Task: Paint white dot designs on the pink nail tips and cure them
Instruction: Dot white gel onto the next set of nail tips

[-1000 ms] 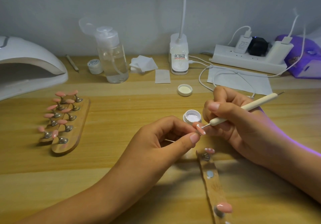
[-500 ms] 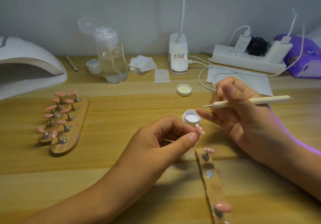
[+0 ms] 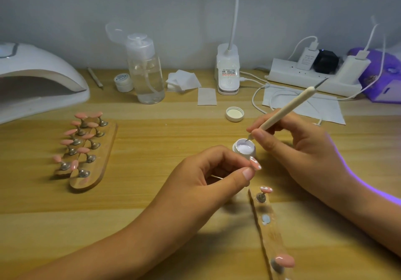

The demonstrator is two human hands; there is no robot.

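At centre frame, the left hand (image 3: pixel 208 171) is pinching a pink nail tip (image 3: pixel 255 163) between thumb and forefinger, the other fingers curling loosely beneath. This tip is already carrying white marks and is sitting just below the open pot of white gel (image 3: pixel 244 148). Right of centre, the right hand (image 3: pixel 299 149) is gripping a cream dotting tool (image 3: pixel 286 108) in a pen hold, fingers curling round the shaft. The tool is slanting toward the upper right, and its lower metal point is reaching into the pot (contact with the gel cannot be confirmed). At lower right, a wooden strip (image 3: pixel 269 232) is lying on the wooden table (image 3: pixel 152 203), carrying one marked tip (image 3: pixel 266 189) at its upper end and a plain pink one (image 3: pixel 285 260) near the bottom edge. At left, two wooden holders (image 3: pixel 93 160) are lying side by side, bearing rows of pink tips on metal posts. A white curing lamp (image 3: pixel 39 80) is standing at upper left. A white cap (image 3: pixel 234 113) is lying above the pot.
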